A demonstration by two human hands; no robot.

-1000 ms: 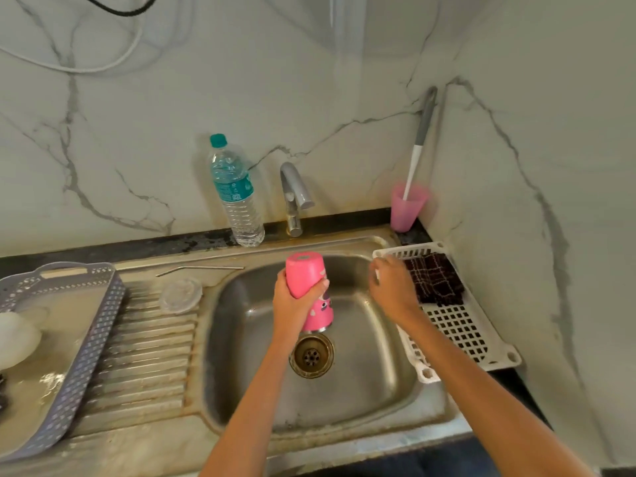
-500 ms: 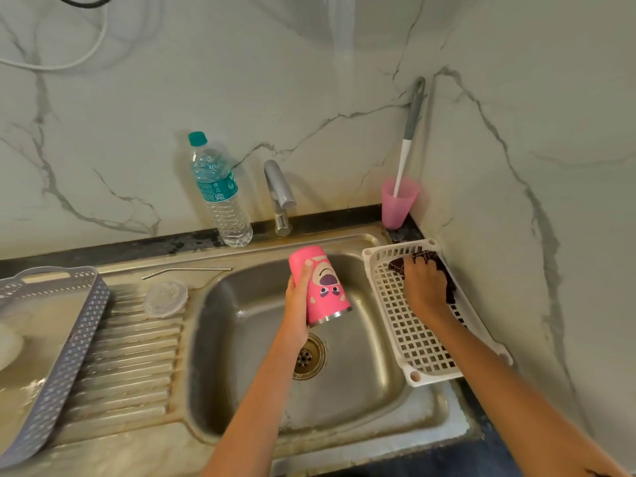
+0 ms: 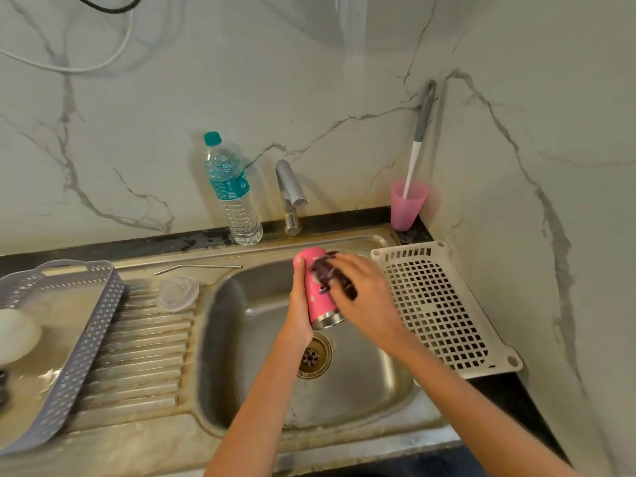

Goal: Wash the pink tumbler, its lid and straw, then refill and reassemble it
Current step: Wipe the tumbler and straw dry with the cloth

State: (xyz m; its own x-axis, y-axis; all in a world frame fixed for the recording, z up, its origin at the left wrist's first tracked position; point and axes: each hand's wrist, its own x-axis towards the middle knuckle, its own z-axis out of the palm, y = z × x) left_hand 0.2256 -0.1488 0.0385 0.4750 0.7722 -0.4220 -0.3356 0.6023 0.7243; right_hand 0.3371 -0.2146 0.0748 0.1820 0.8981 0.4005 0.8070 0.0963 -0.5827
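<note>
Left hand (image 3: pixel 301 304) reaches in from below on a nearly straight forearm. Its fingers and thumb are wrapped round the pink tumbler (image 3: pixel 318 301), which it holds over the sink basin (image 3: pixel 258 356). The tumbler is tilted and upside down, with its closed pink end up and away and its steel rim down towards the drain (image 3: pixel 314 355). The right hand (image 3: pixel 364 294) comes in from the lower right with the wrist bent inward. Its fingers curl over a dark scrub pad (image 3: pixel 327 273) and press it against the upper side of the tumbler. Both hands are in view and both are gripping something.

By count, there is one tumbler, one clear lid (image 3: pixel 178 293) and one metal straw (image 3: pixel 199 267). The lid lies flat on the ribbed drainboard left of the basin. The straw lies just behind the lid along the sink's back edge, apart from it.

One water bottle (image 3: pixel 232 194) with a teal cap stands upright at the wall, just left of the tap (image 3: pixel 290 194). One pink cup (image 3: pixel 407 204) sits in the corner of the worktop with one long-handled brush (image 3: pixel 418 142) leaning in it. There are two trays. A white slotted tray (image 3: pixel 444 311) is right of the basin, and a grey perforated basket (image 3: pixel 69 339) at far left holds a white rounded item (image 3: pixel 13 335).
</note>
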